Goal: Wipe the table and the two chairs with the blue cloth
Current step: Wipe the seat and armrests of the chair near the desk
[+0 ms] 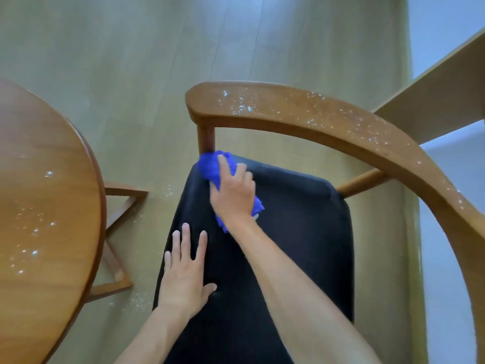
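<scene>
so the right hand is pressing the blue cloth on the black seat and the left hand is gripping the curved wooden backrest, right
Not quite. The left hand is not on the curved wooden backrest; it lies flat, fingers spread, on the black seat. The rest holds: the right hand presses the blue cloth on that seat. The head view shows it.

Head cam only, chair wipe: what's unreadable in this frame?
- Second chair: none in the head view.
- Round table: cut off by the left and bottom edges, so part of its top is unseen.
- Blue cloth: its middle is hidden under the right hand.
- Black seat: partly covered by both forearms and the flat left hand.
</scene>
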Motion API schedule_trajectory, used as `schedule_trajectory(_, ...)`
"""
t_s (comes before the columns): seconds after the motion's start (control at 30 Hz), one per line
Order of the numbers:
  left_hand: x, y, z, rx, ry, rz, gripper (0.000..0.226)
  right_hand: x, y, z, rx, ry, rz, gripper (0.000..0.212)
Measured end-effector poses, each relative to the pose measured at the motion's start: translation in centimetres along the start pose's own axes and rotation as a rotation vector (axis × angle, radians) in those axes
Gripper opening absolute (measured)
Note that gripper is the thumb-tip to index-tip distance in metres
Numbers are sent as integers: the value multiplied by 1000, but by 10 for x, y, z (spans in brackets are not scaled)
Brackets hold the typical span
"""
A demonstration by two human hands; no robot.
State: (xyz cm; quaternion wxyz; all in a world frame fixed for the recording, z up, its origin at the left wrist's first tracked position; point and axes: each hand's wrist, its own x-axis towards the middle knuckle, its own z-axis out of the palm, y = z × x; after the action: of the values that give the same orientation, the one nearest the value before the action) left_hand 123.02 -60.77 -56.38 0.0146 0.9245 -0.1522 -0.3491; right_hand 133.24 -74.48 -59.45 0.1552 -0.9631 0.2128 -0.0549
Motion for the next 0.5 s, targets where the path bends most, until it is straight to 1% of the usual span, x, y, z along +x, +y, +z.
schedule_trajectory(0.03, 0, 1, -1, -2, -4, 1, 111, -7, -9, 4, -28, -52, -179, 61)
schedule_trajectory(0.07, 1, 1, -1, -5, -4, 5, 112, -7, -6, 3, -41, -79, -293, 62)
schedule_trajectory(0.1, 1, 1, -1, -11, 7, 12, 112, -2, 7, -3, -29, -83, -361, 62)
schedule_trajectory(0.13, 0, 1, -1, -20, 16, 15, 112, 5, 28, -9, -23, -59, -367, 61)
schedule_trajectory(0.17, 0, 0, -2, -26, 17, 17, 112, 8, 53, -19, -18, -53, -302, 58)
schedule_trajectory(0.27, -1, 2, -2, -12, -13, 18, 110, -7, 153, -55, -38, -51, 117, 55)
schedule_trajectory(0.33, 0, 2, -2, -9, -2, 30, 109, -34, 207, -82, 34, -77, 374, 55)
schedule_trajectory(0.37, 1, 0, -2, -11, 7, 28, 109, -46, 217, -91, 82, -63, 474, 55)
schedule_trajectory(0.43, 0, 1, 0, -15, -13, 18, 109, -58, 209, -90, 130, -17, 586, 54)
schedule_trajectory(0.47, 0, 2, 0, -17, -15, 17, 109, -57, 194, -86, 163, -7, 609, 55)
schedule_trajectory(0.5, 1, 3, 0, -16, -9, 14, 109, -53, 175, -82, 187, -11, 573, 57)
